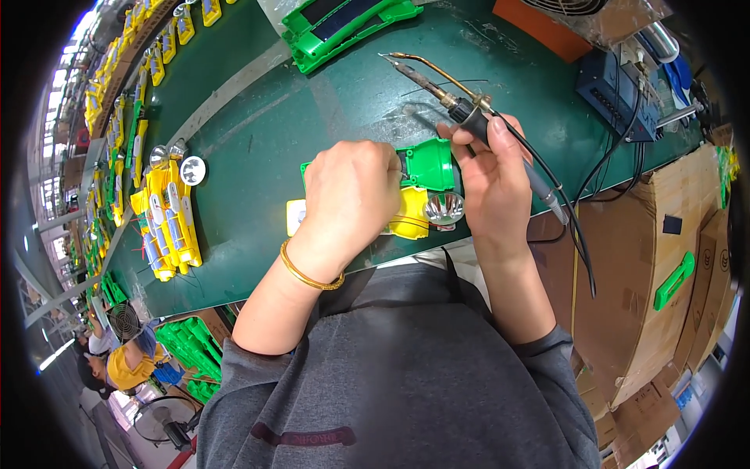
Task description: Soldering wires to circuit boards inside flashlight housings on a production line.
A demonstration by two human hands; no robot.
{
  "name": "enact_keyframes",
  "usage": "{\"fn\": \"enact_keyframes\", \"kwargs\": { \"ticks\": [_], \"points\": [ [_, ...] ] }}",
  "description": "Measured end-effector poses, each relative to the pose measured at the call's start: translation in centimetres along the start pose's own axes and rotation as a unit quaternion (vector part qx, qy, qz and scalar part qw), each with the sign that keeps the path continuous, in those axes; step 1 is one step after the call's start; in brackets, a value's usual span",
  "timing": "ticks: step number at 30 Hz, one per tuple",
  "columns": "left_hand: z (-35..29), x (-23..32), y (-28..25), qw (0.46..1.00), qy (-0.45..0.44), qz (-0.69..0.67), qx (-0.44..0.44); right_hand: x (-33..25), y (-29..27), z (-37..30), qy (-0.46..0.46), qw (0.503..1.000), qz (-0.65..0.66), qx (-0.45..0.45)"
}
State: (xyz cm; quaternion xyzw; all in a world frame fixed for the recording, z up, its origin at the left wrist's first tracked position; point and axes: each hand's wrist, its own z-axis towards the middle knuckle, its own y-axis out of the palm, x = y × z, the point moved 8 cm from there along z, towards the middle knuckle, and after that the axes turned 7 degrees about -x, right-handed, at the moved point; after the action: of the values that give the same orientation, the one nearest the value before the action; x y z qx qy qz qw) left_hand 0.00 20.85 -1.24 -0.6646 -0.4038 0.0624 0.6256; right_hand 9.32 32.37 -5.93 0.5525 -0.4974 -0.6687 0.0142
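Observation:
My right hand (498, 184) grips a soldering iron (471, 117) by its dark handle. A brass-coloured solder feed tube (437, 69) runs alongside it, and both tips point up and to the left, raised off the table. Curled over the work, my left hand (351, 187) has its fingers closed; whatever they pinch is hidden beneath them. Under and beside that hand lie a green lamp housing half (431, 164) and a yellow lamp half (408, 223). A round silver reflector (444, 209) sits at the yellow half's right end, with thin wires along its near edge.
Yellow lamp bodies (173, 227) with reflectors are stacked at the left of the green table (250, 156). Green housings (336, 31) lie at the far side. A blue soldering station (617, 94) with cables stands far right, above cardboard boxes (609, 234). A person (129, 367) sits at lower left.

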Motion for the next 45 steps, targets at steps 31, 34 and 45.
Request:
{"fn": "enact_keyframes", "kwargs": {
  "ticks": [31,34,45],
  "points": [
    [0.0,0.4,0.4,0.999,-0.029,-0.028,0.01,-1.4,-2.2,-0.2,0.006,1.0,0.008,-0.007],
    [-0.4,0.3,0.4,0.998,-0.016,-0.064,0.011,-1.6,-2.6,-0.2,0.007,1.0,0.002,0.008],
    [-0.6,-0.3,0.8,0.993,-0.011,-0.114,-0.004,-1.5,-2.9,-0.1,0.011,1.0,-0.013,0.008]
  ]
}}
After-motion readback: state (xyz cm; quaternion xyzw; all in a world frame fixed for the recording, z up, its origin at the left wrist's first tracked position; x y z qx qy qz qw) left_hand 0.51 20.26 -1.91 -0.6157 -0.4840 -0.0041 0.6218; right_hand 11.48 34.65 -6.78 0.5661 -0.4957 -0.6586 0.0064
